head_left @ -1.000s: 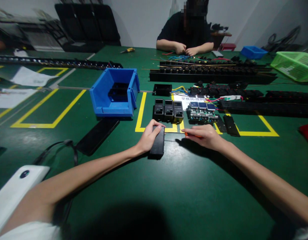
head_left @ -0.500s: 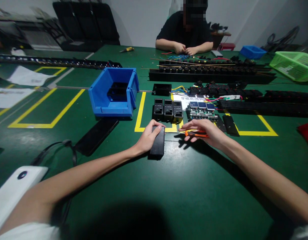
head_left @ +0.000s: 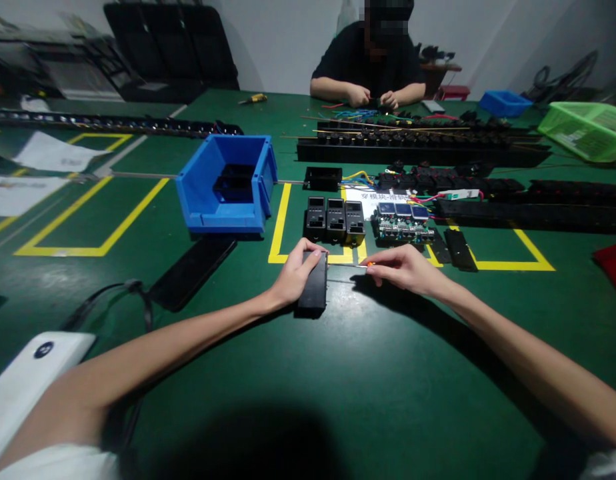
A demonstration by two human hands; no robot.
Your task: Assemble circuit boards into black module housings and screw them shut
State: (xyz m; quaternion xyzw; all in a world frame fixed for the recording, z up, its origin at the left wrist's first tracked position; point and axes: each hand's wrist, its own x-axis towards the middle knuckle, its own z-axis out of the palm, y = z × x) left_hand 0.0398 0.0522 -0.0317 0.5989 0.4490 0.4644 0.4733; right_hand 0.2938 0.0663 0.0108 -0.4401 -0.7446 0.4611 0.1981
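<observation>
My left hand (head_left: 294, 275) is closed around the upper part of a black rectangular plastic housing (head_left: 314, 287), holding it on the green table with the thumb on top. To the right of it, my right hand (head_left: 411, 268) pinches a screwdriver (head_left: 370, 265) with an orange handle, most of which the fingers hide. Its thin shaft points left at the housing's right side; whether the tip touches I cannot tell. Just beyond stand three black modules (head_left: 337, 220) in a row. Beside them lie green circuit boards (head_left: 403, 225) with small displays.
A blue bin (head_left: 228, 223) with black parts stands at the left, a black phone (head_left: 194, 273) before it. Long black rails (head_left: 423, 152) and wires lie farther back. Black flat pieces (head_left: 461, 250) lie right. Across the table sits a person (head_left: 365, 63), hands on the work there.
My right hand's fingers have closed from a loose, spread hold to a pinch on the screwdriver, whose shaft now lines up with the housing. The left hand and housing are almost unmoved.
</observation>
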